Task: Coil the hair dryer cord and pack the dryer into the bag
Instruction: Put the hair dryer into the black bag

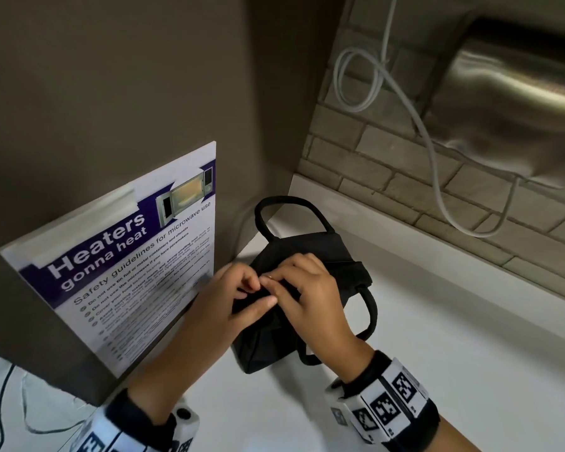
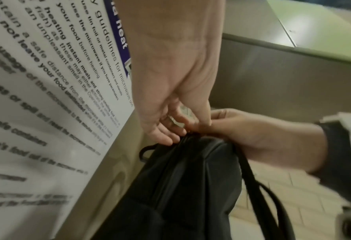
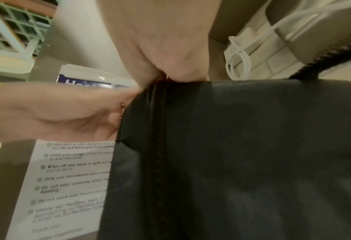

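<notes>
A small black bag (image 1: 310, 256) sits on the white counter (image 1: 437, 337), right beside the big microwave sign (image 1: 128, 256). I think this is the last step: closing the bag. I cannot see the hair dryer or its cord anywhere, so they are likely inside already, but I cannot tell for sure.

Both hands meet at the near end of the bag's top. The left hand (image 1: 232, 295) has its fingers bent and pinches the bag's end to hold it. The right hand (image 1: 307, 288) pinches something tiny at the zipper line (image 3: 156, 146), likely the pull, which is hidden.

Next, I guess the pull must slide along the zipper while the other hand holds the bag tight.

I count one bag, two looped handles, two hands, one sign, and one white cable (image 1: 405, 102) hanging on the brick wall.
</notes>
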